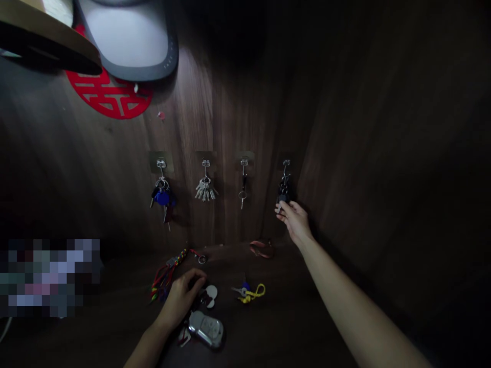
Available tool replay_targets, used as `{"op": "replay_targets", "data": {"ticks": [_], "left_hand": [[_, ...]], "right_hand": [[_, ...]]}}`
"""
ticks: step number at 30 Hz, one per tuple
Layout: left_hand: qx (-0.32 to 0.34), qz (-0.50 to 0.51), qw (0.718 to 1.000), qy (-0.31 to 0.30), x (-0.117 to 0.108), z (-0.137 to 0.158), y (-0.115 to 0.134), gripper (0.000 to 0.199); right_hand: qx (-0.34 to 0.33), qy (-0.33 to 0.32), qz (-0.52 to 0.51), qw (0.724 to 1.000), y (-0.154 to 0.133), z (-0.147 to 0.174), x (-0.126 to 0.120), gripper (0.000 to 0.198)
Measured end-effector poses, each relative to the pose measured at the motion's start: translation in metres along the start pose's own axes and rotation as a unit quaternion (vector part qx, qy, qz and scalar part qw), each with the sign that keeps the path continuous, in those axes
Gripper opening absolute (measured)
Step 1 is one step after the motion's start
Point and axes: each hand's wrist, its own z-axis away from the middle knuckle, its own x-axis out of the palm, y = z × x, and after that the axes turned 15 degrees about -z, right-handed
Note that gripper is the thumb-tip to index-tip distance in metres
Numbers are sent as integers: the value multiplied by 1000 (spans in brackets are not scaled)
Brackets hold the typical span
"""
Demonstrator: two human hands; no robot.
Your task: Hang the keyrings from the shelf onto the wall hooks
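At the rightmost wall hook (286,164), a bunch of dark keys (283,189) hangs, and my right hand (294,219) pinches its lower end between thumb and fingers. My left hand (184,292) rests low over the dark surface with its fingers curled downward; what lies under them is hidden. Close to that hand are a multicoloured braided lanyard (178,258) with a ring, a silver remote fob (207,328) and white round tags (210,295). Further right lies a small set of keys with a yellow braided loop (253,294).
Three more hooks hold a bunch with a blue tag (162,198), a bunch of silver keys (206,190) and a single key on a ring (243,197). A brownish loop (261,249) lies by the wall. A lamp head (132,38) overhangs a red paper cutout (115,99).
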Motion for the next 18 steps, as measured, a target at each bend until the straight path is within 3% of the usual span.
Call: {"op": "replay_targets", "data": {"ticks": [12, 18], "left_hand": [[-1, -13, 1000, 1, -1, 4, -1, 23], [-4, -11, 1000, 27, -2, 6, -1, 23]], "right_hand": [[94, -12, 46, 994, 43, 61, -27, 31], [148, -104, 107, 978, 55, 105, -17, 28]]}}
